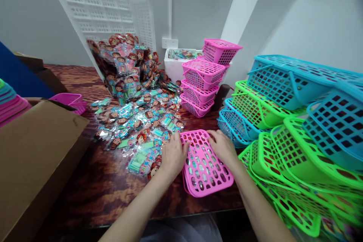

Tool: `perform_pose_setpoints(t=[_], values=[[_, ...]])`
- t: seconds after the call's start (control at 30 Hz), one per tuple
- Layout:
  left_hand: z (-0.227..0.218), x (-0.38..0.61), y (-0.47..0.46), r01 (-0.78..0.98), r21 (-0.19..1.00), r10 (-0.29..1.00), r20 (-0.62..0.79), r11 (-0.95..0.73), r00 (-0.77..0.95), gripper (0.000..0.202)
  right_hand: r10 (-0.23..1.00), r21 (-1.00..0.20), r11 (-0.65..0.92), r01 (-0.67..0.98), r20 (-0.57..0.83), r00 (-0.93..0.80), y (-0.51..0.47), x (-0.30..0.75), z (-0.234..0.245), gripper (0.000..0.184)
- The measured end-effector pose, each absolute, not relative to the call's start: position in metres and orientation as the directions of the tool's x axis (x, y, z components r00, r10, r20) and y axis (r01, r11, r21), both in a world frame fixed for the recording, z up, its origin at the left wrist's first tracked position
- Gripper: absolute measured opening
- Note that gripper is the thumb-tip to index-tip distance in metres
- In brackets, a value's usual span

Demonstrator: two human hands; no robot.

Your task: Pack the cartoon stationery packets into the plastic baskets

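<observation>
A pink plastic lid (205, 164) with oval holes lies over a small pink basket at the table's front, and packets show through the holes. My left hand (173, 153) grips the lid's left edge near its far corner, thumb on top. On the opposite side, my right hand (222, 145) has its fingers curled at the right edge; its fingertips are partly hidden. Most of the basket beneath is covered by the lid. Just left of my left hand spreads a heap of clear packets (141, 121) with cartoon figures and pale green contents.
A white crate (107, 3) tips its packets onto the table. Stacked pink baskets (202, 87) stand behind the lid. Blue baskets (286, 83) and green baskets (295, 151) pile up at right. A cardboard box (42, 151) occupies the left, beside another pink basket (69, 100).
</observation>
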State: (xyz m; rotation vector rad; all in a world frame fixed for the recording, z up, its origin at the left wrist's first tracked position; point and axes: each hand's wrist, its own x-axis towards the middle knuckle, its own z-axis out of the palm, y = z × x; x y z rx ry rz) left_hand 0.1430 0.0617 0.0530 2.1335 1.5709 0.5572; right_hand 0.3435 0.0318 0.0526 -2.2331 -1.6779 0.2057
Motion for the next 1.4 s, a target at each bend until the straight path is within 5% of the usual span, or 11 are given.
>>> perform_pose_setpoints(t=[0.17,0.57,0.8,0.97,1.13,1.27,1.4], values=[[0.046,0.143,0.065,0.813,0.488,0.944,0.090,-0.319,0.317,0.039,0.961,-0.292,-0.242,0.925,0.060,0.270,0.025,0.339,0.046,0.042],[0.011,0.137,0.063,0.681,0.657,0.943,0.167,-0.324,0.288,0.047,0.961,-0.294,-0.252,0.922,0.032,0.273,0.022,0.328,0.042,0.044],[0.007,0.132,0.071,0.622,0.704,0.938,0.224,-0.343,0.264,0.041,0.963,-0.117,-0.271,0.955,-0.033,0.269,0.025,0.316,0.050,0.042],[-0.005,0.135,0.070,0.506,0.791,0.939,0.287,-0.344,0.191,0.039,0.955,-0.271,-0.273,0.923,0.038,0.293,0.026,0.320,0.039,0.043],[0.002,0.134,0.073,0.554,0.730,0.917,0.320,-0.400,0.240,0.035,0.961,-0.490,-0.131,0.862,0.150,0.231,0.029,0.333,0.019,0.051],[0.006,0.129,0.081,0.609,0.651,0.892,0.319,-0.452,0.320,0.025,0.947,-0.489,-0.113,0.865,0.210,0.243,0.032,0.336,0.011,0.049],[0.005,0.129,0.080,0.637,0.612,0.883,0.332,-0.469,0.332,0.037,0.938,-0.471,-0.152,0.869,0.209,0.278,0.024,0.337,0.017,0.048]])
